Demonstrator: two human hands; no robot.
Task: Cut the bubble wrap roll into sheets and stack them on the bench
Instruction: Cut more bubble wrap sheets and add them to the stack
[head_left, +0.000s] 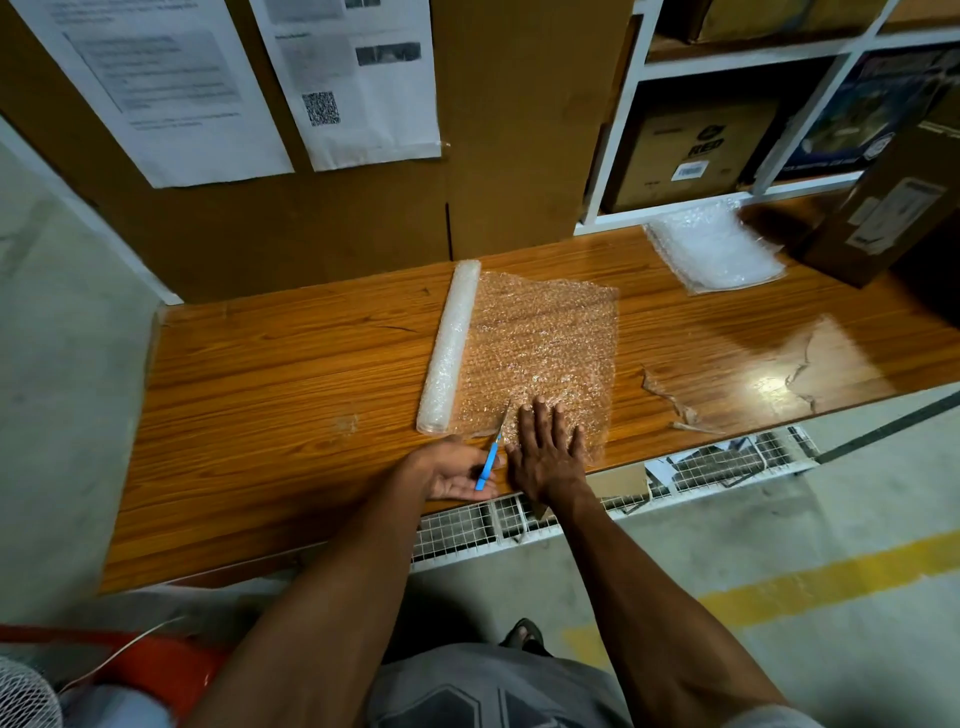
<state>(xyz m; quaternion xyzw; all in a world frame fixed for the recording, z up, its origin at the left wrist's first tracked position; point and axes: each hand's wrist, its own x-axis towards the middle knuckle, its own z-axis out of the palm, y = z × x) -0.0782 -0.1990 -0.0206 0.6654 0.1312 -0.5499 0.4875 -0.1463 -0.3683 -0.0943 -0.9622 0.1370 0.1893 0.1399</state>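
The bubble wrap roll (450, 347) lies mid-bench, its unrolled sheet (543, 343) reaching the front edge. The right hand (545, 452) presses it flat, fingers spread; the left hand (453, 474), palm up, loosely pinches a blue cutter (491, 458). Best: run the blade straight along the roll, sheet taut.

Grey concrete floor (779, 675), white shelving (810, 62) — cardboard-lined wall (519, 130).

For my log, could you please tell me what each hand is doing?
Left hand: holding the blue cutter.
Right hand: open, flat on the bubble wrap.
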